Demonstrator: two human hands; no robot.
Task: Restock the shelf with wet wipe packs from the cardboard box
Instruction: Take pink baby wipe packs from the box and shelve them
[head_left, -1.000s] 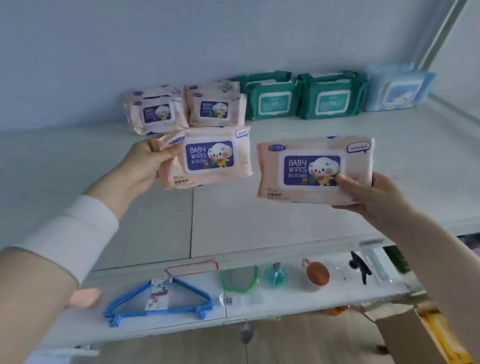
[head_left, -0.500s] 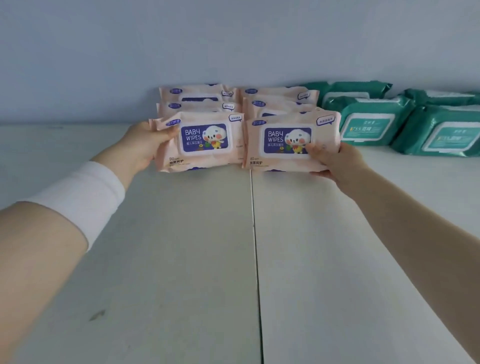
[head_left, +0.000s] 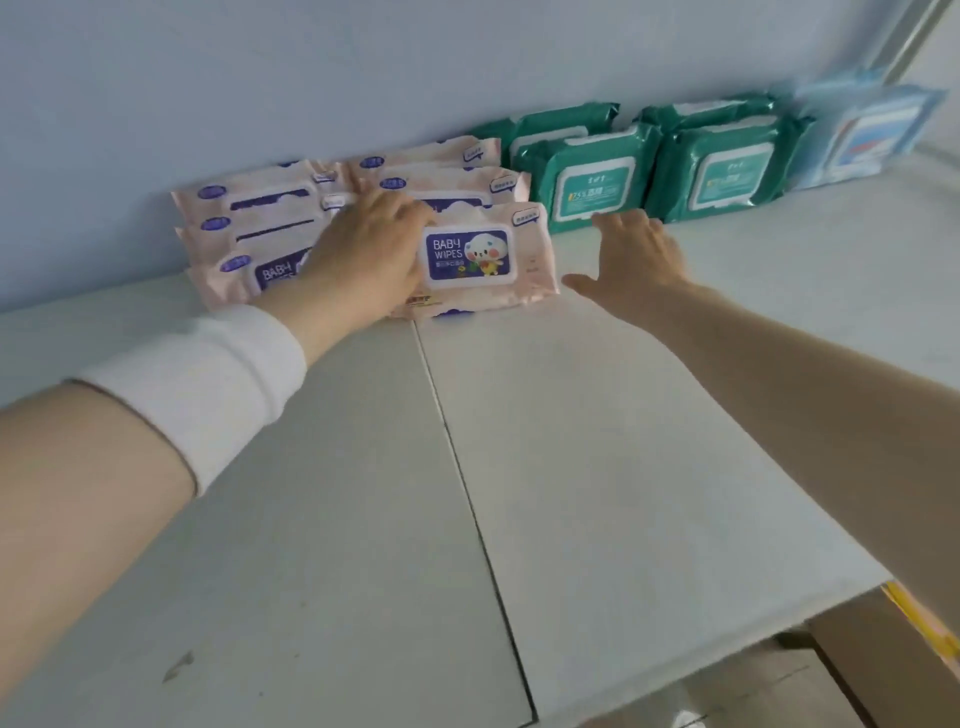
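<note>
Left hand (head_left: 363, 249) lies flat, fingers fairly straight, across the two front baby wipes packs, the left pack (head_left: 241, 273) and the right pack (head_left: 483, 260), which lean in a pink row against the back of the shelf (head_left: 597, 441). Right hand (head_left: 634, 254) is spread wide and holds nothing, thumb just beside the right pack's corner and fingertips near the green packs (head_left: 592, 192). Cardboard box (head_left: 893, 670) sits below the shelf edge, well apart from both hands.
</note>
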